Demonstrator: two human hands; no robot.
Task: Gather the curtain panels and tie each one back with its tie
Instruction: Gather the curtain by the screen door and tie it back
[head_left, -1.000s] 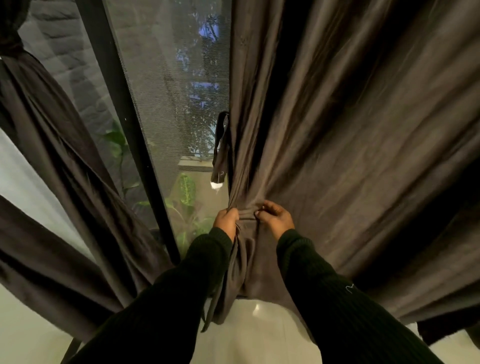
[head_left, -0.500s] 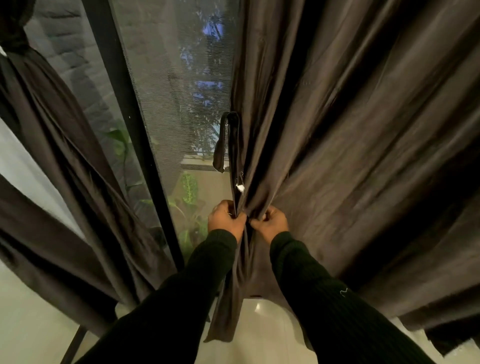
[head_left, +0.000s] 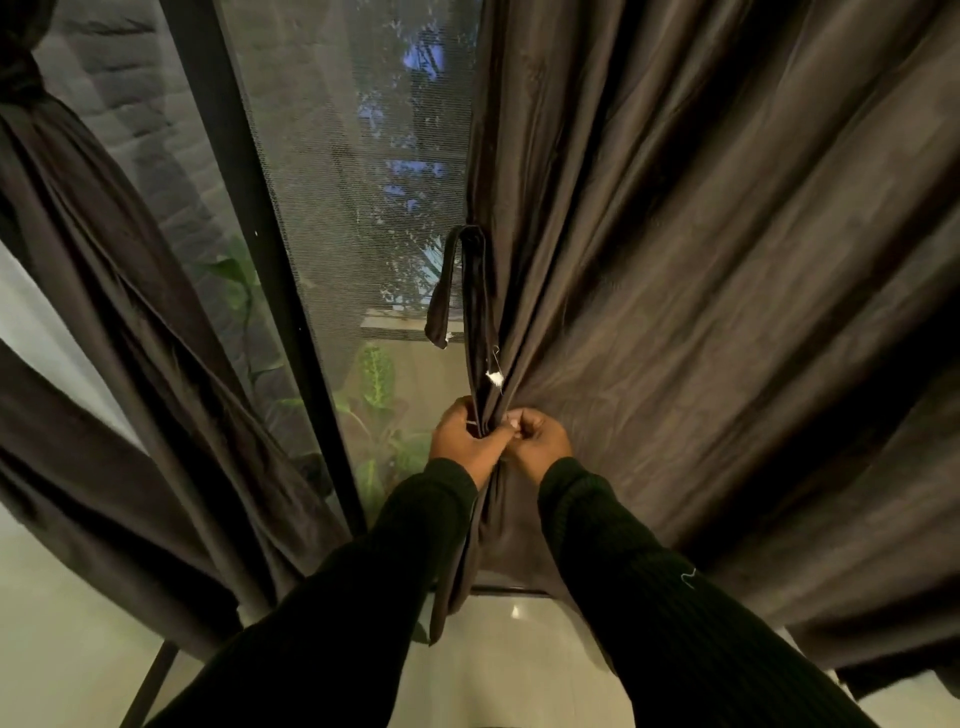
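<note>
A dark brown curtain panel (head_left: 701, 260) hangs over the right half of the window. Its inner edge is bunched between my two hands. My left hand (head_left: 460, 441) grips that bunched edge from the left, and my right hand (head_left: 535, 441) pinches the cloth from the right, the two hands touching. A narrow dark tie (head_left: 457, 280) loops over just above my hands, one end dangling left and the other running down the curtain edge with a small white tag (head_left: 493, 378). A second dark panel (head_left: 104, 338) hangs at the left, drawn together near the top.
A black window frame bar (head_left: 270, 260) runs diagonally between the panels, with a mesh screen (head_left: 363, 182) and green plants (head_left: 376, 374) beyond the glass. Pale glossy floor tiles (head_left: 519, 670) lie below my sleeves.
My hands have come closer together and risen a little along the curtain edge, bunching more cloth. The tie's end with the white tag now lies along the edge, the other end dangles left.
</note>
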